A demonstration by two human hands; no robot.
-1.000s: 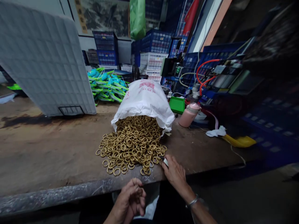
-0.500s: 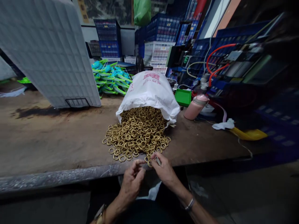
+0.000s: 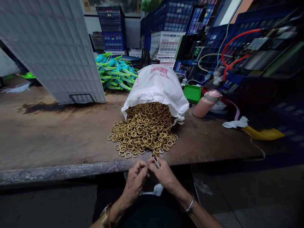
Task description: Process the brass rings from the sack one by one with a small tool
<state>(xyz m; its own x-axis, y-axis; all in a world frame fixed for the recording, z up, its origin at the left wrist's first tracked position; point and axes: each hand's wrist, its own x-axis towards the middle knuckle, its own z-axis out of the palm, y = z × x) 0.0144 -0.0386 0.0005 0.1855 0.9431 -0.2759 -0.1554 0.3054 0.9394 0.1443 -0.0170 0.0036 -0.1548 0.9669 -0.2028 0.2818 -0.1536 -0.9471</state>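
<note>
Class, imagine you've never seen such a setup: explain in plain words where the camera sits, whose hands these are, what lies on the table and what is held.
No robot here: a camera worn on a person's head looks forward and down at their own bare hands. On the table, gold-coloured rings spill from a white sack, with a pink bottle to its right. The right hand holds a small, dark-tipped tool. The left hand is close by; whether its fingertips pinch anything is too small to tell.
</note>
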